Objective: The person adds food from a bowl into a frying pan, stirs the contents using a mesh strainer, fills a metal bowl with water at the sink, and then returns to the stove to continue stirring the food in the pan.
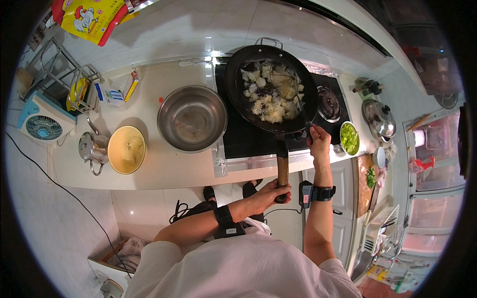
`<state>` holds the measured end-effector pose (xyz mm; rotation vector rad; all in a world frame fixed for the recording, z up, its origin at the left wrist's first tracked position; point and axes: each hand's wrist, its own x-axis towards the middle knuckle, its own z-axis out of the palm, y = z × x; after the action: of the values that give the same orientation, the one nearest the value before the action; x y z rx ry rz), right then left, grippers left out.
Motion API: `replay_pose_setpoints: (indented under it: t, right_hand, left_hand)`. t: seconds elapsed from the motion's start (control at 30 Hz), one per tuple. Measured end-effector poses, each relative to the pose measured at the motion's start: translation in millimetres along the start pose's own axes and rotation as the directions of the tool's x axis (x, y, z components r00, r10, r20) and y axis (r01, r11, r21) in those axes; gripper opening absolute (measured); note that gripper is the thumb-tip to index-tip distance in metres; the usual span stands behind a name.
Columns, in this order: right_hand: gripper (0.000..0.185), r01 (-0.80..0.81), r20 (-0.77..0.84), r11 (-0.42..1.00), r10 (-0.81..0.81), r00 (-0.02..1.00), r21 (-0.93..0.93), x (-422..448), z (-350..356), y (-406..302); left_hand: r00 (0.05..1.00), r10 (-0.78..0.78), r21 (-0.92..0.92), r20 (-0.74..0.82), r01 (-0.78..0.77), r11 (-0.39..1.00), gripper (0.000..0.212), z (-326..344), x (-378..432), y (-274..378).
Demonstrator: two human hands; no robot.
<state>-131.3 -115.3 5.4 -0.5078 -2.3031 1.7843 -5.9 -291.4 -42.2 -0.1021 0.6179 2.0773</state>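
My left hand point(274, 195) is closed round the end of the wooden handle point(283, 171) of a black wok point(233, 89), which sits on the black stove. Pale, battered-looking pieces of food point(274, 108) lie in liquid in the wok. With my right hand point(319, 139) I grip the thin handle of a wire mesh skimmer point(288, 85); its basket is among the pieces at the wok's right side. Left of the stove, a wide steel bowl point(192, 119) stands on the counter. A small bowl of chopped green vegetable point(349, 138) is right of the stove.
A yellow bowl point(126, 149), a steel pot with a spout point(93, 145) and a small fan point(44, 124) stand at the left. To the right are a domed steel lid point(380, 117), a cutting board point(363, 197) with chopped greens and a knife, and a dish rack point(382, 219).
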Motion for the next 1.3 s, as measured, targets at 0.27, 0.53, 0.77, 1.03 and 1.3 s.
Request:
replay_pose_setpoints:
  t: [0.27,0.53,0.77,1.03,1.3]
  right_hand:
    - [0.029,0.126,-0.106,0.921,-0.176,0.979,-0.368,-17,-11,-20]
    - [0.032,-0.076,0.004,0.996,0.076,0.997,-0.045,-44,-6,-10]
    - [0.028,-0.264,0.036,0.963,0.263,0.964,0.047,-76,1,-47]
    - [0.027,-0.301,0.165,0.952,0.289,0.943,0.058,-97,-2,-72]
    - [0.026,-0.172,0.080,0.983,0.176,0.981,-0.063,-80,-11,-34]
  left_hand:
    - [1.000,0.007,0.001,-0.008,-0.007,1.000,0.020,-2,1,-1]
    - [1.000,0.012,0.011,0.003,-0.012,1.000,0.019,-5,3,-5]
    - [1.000,0.014,0.068,0.002,-0.014,0.998,0.021,-1,2,-2]
    - [1.000,0.017,0.078,0.024,-0.018,0.997,0.022,-1,2,0]
    - [1.000,0.012,0.050,-0.019,-0.011,0.999,0.021,3,-1,2]
